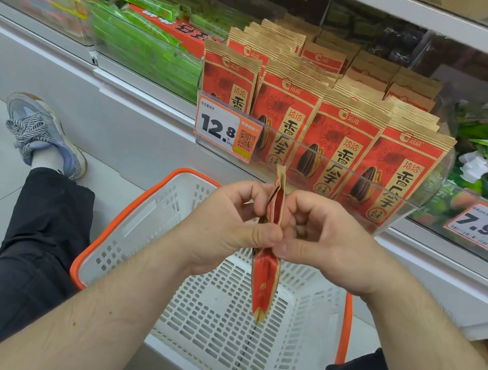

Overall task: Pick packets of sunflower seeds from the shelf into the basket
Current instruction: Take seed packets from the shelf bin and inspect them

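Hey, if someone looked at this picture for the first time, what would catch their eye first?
Probably the two hands at centre, left hand and right hand, pinching one red packet edge-on above the white basket with its orange rim. Behind them, rows of matching red packets on the shelf stand upright in a clear bin, with a 12.8 price tag at its left front.

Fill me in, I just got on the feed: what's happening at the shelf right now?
A person crouches at a store shelf. Both hands, left hand and right hand, pinch one red sunflower seed packet edge-on above a white basket with orange rim. No packets show in the basket; this one has not been dropped in yet. Rows of matching packets stand in the clear shelf bin behind a 12.8 price tag.
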### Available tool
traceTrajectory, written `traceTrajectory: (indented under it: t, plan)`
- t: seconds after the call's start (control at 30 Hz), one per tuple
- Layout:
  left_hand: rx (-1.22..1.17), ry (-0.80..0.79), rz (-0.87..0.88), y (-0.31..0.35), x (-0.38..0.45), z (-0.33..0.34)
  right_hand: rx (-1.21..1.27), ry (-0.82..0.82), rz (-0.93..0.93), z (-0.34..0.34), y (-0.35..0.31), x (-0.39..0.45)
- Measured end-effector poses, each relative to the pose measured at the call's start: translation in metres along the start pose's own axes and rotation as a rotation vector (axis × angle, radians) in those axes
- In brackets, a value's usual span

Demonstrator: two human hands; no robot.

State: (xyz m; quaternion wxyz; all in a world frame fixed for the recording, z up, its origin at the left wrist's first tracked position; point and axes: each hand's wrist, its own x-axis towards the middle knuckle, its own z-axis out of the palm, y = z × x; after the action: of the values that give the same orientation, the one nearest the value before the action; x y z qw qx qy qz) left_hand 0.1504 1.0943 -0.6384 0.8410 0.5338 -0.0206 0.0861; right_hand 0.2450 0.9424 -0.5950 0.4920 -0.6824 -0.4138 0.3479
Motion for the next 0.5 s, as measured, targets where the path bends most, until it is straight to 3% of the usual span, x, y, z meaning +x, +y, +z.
traceTrajectory:
  t: [0.27, 0.5]
  plan:
    - [0.279, 0.037, 0.129, -0.0031, -0.0017, -0.0074, 0.129, 0.054, 0.088, 0.0032, -0.0047, 0.0011]
    - [0.551, -0.002, 0.19, -0.0017, -0.0037, -0.0054, 0.016, 0.068, 0.142, 0.0088, -0.0082, 0.0017]
